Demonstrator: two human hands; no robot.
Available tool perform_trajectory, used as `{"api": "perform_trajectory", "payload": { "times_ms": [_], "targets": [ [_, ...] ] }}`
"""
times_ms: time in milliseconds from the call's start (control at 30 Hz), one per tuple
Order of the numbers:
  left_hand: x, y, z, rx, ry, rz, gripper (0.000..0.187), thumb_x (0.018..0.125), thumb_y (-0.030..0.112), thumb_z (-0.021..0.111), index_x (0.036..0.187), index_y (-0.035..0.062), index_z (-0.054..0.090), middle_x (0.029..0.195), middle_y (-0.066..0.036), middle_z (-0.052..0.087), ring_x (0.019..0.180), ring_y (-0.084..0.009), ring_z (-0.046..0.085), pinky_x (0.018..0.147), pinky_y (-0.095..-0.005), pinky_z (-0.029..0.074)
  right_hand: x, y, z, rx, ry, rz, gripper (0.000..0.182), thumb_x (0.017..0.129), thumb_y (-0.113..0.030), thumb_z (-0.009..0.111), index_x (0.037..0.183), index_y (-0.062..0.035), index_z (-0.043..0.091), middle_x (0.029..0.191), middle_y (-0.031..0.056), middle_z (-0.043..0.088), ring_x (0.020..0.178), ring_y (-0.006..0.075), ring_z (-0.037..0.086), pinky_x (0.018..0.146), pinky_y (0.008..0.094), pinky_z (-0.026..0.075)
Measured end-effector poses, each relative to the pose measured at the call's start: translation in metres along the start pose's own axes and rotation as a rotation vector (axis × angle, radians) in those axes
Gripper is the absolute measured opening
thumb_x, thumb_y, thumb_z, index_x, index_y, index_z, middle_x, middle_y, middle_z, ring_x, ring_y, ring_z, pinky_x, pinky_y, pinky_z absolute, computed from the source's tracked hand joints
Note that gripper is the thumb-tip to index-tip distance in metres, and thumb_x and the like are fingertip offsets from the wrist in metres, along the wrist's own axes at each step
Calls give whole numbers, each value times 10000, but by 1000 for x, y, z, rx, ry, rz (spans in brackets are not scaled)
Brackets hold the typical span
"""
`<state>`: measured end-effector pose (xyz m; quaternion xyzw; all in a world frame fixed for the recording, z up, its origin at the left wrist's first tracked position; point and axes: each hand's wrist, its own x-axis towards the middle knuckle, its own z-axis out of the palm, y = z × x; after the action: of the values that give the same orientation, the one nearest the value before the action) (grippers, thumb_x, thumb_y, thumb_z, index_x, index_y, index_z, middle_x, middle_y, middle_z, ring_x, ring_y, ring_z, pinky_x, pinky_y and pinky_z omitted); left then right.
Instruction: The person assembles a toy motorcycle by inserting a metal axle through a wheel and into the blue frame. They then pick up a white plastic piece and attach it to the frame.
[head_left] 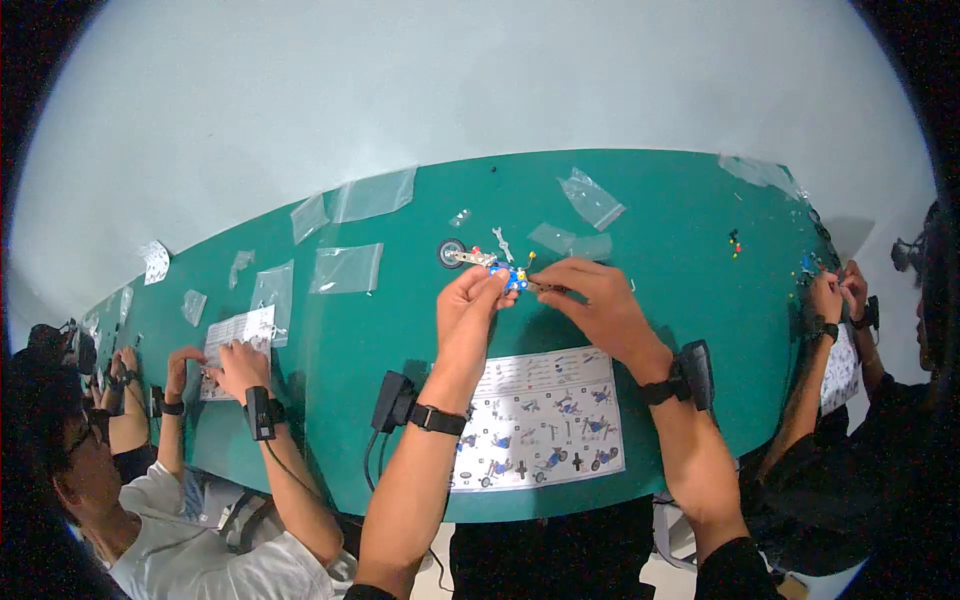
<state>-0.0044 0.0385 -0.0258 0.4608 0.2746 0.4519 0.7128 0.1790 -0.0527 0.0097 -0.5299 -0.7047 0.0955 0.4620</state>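
My left hand [466, 312] is closed on a partly built toy motorcycle, pinching it near its blue parts [512, 281]. A black wheel [452, 253] sticks out to the left at the end of a light-coloured strip. My right hand [600, 305] is closed in a pinch beside the blue parts. Something thin and dark shows at its fingertips, too small to name. Just beyond the toy a small metal spanner [502, 243] lies on the green table [400, 330]. Below my hands lies a printed instruction sheet [545, 425] with step drawings, partly covered by my left forearm.
Clear plastic bags [346, 268] are scattered over the table, another bag [590, 198] at the back. Small yellow, red and black pieces [735, 243] lie to the right. A person in white [215, 540] works at left, another person in dark clothes [850, 470] at right.
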Motion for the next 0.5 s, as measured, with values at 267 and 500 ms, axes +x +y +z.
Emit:
{"api": "perform_trajectory", "payload": {
  "times_ms": [267,500],
  "targets": [
    [-1,0,3,-69,34,-24,118,1013,127,711,1030,11,709,966,-62,757,862,-99,710,804,-248,580,1,3,4,-22,52,-26,274,900,-57,774,1168,-6,746,1148,155,759,1007,293,743,880,355,587],
    [1,-3,3,-70,25,4,148,1020,118,700,1123,14,677,1074,-77,760,964,-111,705,883,-268,573,-2,12,24,501,134,333,184,967,-24,724,1144,23,735,1073,92,762,1011,176,740,872,294,589]
  ]
}}
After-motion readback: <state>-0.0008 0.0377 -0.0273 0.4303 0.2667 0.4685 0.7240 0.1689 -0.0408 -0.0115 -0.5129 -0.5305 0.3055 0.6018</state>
